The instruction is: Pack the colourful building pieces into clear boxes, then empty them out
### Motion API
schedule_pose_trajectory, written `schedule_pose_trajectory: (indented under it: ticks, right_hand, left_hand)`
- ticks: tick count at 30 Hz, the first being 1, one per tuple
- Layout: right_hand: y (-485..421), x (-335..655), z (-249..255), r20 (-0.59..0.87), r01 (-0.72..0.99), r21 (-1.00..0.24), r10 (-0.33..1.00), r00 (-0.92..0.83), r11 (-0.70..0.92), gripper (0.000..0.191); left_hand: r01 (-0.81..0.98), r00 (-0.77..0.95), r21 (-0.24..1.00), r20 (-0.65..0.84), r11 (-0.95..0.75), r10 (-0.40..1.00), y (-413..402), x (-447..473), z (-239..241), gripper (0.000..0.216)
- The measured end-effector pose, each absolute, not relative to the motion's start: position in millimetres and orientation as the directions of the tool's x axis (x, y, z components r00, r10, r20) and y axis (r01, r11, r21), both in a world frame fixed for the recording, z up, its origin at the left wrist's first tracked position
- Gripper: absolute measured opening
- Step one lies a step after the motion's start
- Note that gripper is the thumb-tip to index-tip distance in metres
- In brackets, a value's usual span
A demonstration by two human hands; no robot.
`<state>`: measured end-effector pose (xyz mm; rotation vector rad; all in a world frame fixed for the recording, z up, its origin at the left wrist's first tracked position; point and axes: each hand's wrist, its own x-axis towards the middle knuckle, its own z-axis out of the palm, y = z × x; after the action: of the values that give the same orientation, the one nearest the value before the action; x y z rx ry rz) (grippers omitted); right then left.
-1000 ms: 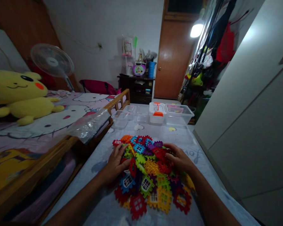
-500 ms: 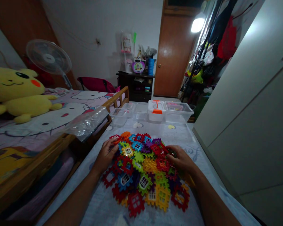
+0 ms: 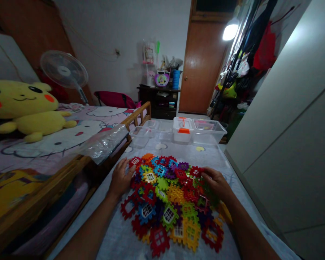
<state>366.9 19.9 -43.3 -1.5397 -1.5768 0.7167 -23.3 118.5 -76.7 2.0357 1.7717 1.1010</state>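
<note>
A heap of interlocking plastic building tiles (image 3: 176, 194) in red, yellow, green, blue and purple lies on the pale cloth. Many are square with toothed edges and window-like openings. At the heap's left edge rests my left hand (image 3: 121, 178), fingers extended and apart, close to a red window tile (image 3: 135, 162). My right hand (image 3: 218, 183) is on the right edge, its bent fingers at the rim of a red tile (image 3: 196, 172) that they appear to pinch. That hand's palm side is hidden.
Clear plastic containers (image 3: 139, 136) and a lidded box with an orange latch (image 3: 183, 130) stand beyond the heap. A wooden bed rail (image 3: 83, 162) runs along the left, with crinkled plastic (image 3: 105, 142) over it. A pale cabinet (image 3: 287, 144) borders the right.
The view has shifted slightly. My left hand has drawn back a little from the red window tile, uncovering it. My right hand has moved outward, and a red tile now shows at its fingertips.
</note>
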Motion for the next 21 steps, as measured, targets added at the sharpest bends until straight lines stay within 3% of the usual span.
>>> schedule_pose_trajectory:
  ticks: [3, 7, 11, 14, 17, 21]
  right_hand:
    - [22.7, 378.1, -43.7, 0.172, 0.477, -0.879, 0.950, 0.261, 0.028, 0.037]
    - [26.0, 391.6, -49.9, 0.192, 0.539, -0.839, 0.889, 0.417, -0.071, 0.045]
    - [27.9, 400.8, -59.3, 0.159, 0.639, -0.754, 0.901, 0.404, -0.154, 0.046]
    - [29.1, 403.7, -65.1, 0.208, 0.756, -0.622, 0.888, 0.409, -0.202, 0.048]
    - [29.1, 402.2, -68.0, 0.223, 0.840, -0.495, 0.901, 0.372, -0.224, 0.052]
    - [27.8, 399.4, -68.1, 0.141, 0.882, -0.424, 0.947, 0.289, -0.206, 0.047]
  left_hand:
    - [0.757, 0.073, 0.607, 0.290, -0.242, 0.954, 125.2, -24.3, -82.9, 0.053]
    - [0.757, 0.121, 0.597, 0.273, -0.267, 0.954, 123.3, -23.0, -83.6, 0.050]
    - [0.750, 0.126, 0.573, 0.365, -0.329, 0.923, 121.9, -19.3, -74.0, 0.049]
    - [0.773, 0.184, 0.513, 0.382, -0.373, 0.906, 135.3, -10.0, -59.7, 0.050]
    - [0.776, 0.333, 0.466, 0.271, -0.426, 0.903, 162.3, 6.9, -45.8, 0.055]
    - [0.779, 0.457, 0.462, 0.042, -0.423, 0.888, 197.5, 32.7, -39.4, 0.060]
